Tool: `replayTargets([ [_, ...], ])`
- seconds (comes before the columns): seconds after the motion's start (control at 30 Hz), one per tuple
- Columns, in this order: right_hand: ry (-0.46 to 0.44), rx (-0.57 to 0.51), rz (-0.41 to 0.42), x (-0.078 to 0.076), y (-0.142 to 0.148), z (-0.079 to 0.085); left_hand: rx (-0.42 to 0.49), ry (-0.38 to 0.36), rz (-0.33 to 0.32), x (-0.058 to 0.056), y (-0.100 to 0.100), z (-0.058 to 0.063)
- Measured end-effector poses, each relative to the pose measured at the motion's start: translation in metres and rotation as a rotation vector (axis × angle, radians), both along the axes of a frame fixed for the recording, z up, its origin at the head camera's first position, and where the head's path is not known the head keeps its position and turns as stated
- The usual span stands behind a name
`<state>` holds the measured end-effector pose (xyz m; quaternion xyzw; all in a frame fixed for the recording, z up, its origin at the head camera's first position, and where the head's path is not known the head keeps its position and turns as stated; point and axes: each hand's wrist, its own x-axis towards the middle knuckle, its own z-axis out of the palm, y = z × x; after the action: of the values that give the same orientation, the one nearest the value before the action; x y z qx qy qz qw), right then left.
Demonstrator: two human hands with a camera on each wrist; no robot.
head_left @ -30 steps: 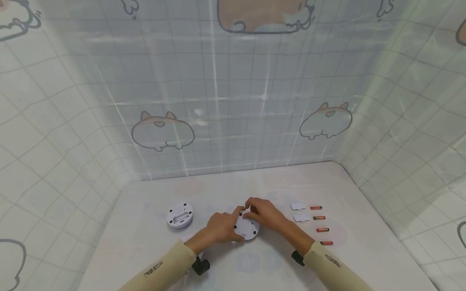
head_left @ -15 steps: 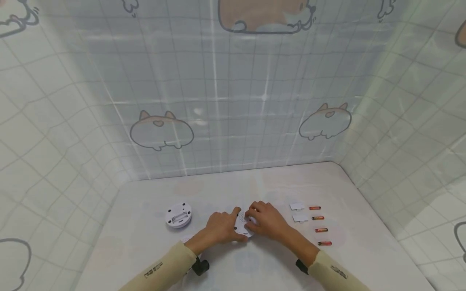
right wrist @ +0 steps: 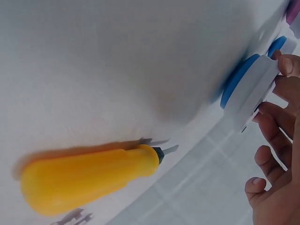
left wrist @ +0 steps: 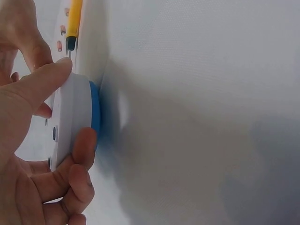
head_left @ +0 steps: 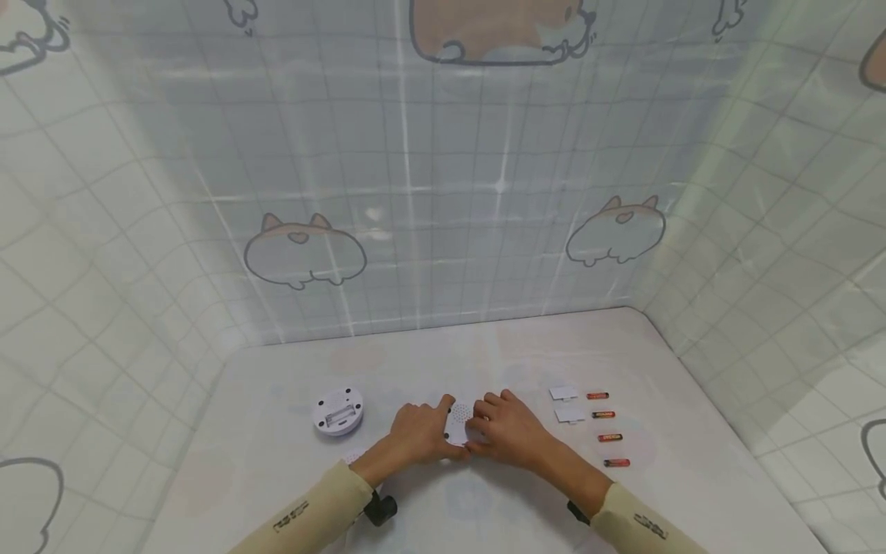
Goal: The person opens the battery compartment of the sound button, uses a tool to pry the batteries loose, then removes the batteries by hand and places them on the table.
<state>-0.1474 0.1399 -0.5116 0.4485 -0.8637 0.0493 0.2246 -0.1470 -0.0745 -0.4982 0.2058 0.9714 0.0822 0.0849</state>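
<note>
A round white device point(head_left: 460, 414) with speaker holes and dark rubber feet faces up at the table's middle; its blue lower rim shows in the left wrist view. My left hand point(head_left: 418, 432) grips its left side between thumb and fingers. With curled fingers, my right hand point(head_left: 508, 432) holds its right edge and covers part of the face. What lies under those right fingers is hidden. Another white device point(head_left: 338, 412) rests to the left, its battery compartment open. Close to the right wrist lies a yellow-handled screwdriver point(right wrist: 89, 178), out of sight in the head view.
Two small white covers point(head_left: 570, 415) lie right of the hands. Beside them stands a column of several red batteries point(head_left: 610, 437). A further white device point(head_left: 355, 455) is mostly hidden under my left forearm. A patterned sheet point(head_left: 443, 185) encloses the table's back and sides.
My right hand has moved from the device's far edge down to its right side, nearer me. The left hand keeps its grip and the device stays in place.
</note>
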Motion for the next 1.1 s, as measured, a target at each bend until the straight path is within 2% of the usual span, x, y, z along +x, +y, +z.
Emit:
replayTargets([
  [0.17, 0.043, 0.02, 0.021, 0.001, -0.002, 0.0, 0.029, -0.027, 0.016, -0.002, -0.002, -0.002],
  [0.33, 0.062, 0.034, 0.024, 0.001, -0.003, 0.0, 0.082, -0.053, 0.001, -0.003, -0.005, -0.002],
  [0.53, 0.056, 0.044, 0.016, 0.001, -0.003, 0.001, 0.155, -0.101, -0.017, -0.004, -0.009, 0.001],
  [0.8, 0.04, 0.06, 0.009, 0.002, -0.003, 0.003, 0.21, -0.135, -0.04, -0.009, -0.013, -0.002],
  [1.1, 0.025, 0.087, -0.016, 0.003, -0.006, 0.004, 0.216, -0.161, -0.031, -0.009, -0.015, 0.0],
])
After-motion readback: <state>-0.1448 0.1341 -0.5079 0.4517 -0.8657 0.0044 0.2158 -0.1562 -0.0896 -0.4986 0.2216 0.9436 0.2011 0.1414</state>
